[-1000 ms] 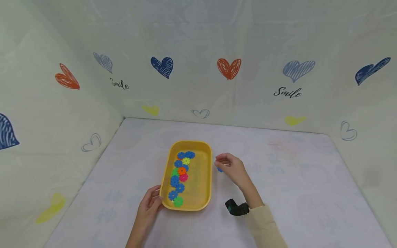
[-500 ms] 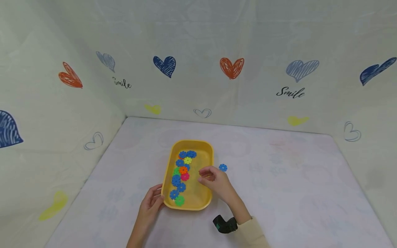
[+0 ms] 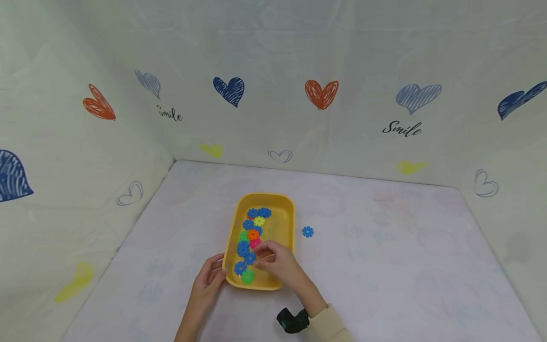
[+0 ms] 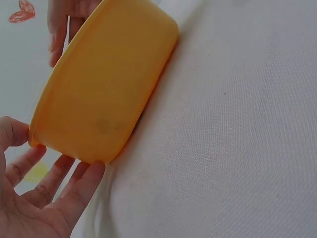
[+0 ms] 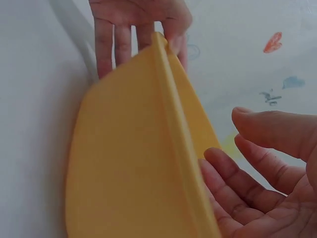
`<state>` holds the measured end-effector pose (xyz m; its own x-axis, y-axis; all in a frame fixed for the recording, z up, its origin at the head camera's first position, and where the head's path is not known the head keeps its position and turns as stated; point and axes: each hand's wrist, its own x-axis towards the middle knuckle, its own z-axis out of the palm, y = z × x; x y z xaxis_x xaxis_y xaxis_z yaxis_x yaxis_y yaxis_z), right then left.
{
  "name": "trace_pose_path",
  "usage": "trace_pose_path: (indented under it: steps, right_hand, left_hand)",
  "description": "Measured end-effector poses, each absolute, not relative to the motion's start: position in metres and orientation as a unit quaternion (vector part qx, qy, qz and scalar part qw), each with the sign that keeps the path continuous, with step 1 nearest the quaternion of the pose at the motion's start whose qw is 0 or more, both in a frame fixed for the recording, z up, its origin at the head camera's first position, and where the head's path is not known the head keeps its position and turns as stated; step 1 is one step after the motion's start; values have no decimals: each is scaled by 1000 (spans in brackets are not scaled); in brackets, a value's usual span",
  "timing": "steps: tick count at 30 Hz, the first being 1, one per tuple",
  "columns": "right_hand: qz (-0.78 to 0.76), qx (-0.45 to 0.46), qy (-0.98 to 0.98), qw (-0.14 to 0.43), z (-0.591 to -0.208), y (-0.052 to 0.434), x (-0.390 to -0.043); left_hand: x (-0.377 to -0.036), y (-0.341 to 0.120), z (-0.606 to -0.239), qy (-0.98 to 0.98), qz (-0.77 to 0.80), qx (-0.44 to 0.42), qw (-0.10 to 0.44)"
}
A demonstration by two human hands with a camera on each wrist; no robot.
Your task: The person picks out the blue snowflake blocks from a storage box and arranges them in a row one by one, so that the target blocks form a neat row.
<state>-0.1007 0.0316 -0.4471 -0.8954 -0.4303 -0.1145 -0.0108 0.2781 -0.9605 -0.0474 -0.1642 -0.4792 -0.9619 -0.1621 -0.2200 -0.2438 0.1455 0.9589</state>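
A yellow plastic tray (image 3: 284,213) holds several snowflake-shaped plastic discs, mostly blue (image 3: 240,268), with green (image 3: 248,276), yellow, orange and pink ones along its left side. My left hand (image 3: 208,280) grips the tray's near left corner; in the left wrist view the thumb is at the rim and the fingers (image 4: 81,188) lie against the outer wall. Over the tray's near right part reaches my right hand (image 3: 279,263), fingertips close to the blue and pink discs. The right wrist view shows its thumb (image 5: 277,129) apart from the fingers, nothing between them.
One blue disc (image 3: 307,232) lies on the white tabletop (image 3: 384,266) just right of the tray. A black wrist camera (image 3: 292,321) sits on the right forearm. White sheeting (image 3: 273,57) printed with hearts stands behind and at the sides.
My right hand has moved left from beside the loose blue disc, over the tray's right rim, to the discs inside. The blue disc now shows uncovered. My left hand keeps its hold on the tray.
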Motion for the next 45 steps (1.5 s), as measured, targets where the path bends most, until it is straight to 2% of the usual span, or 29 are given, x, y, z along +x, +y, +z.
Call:
trace_pose_path:
  steps: [6,28,37,45]
  right_hand:
    - [-557,-139,795,197,-452,16,-99]
    - [-417,-193,860,223,-473,-14,-116]
    - [-335,-207,897,202,-478,-20,-118]
    - [-322,-205,902,201,-476,-22,-116]
  left_hand:
    - [-47,-164,-478,762,631,-138,46]
    - [-46,-164,-478,759,639,-120,38]
    - [-46,-164,-480,761,636,-120,38]
    - [-46,-163,-478,769,626,-123,41]
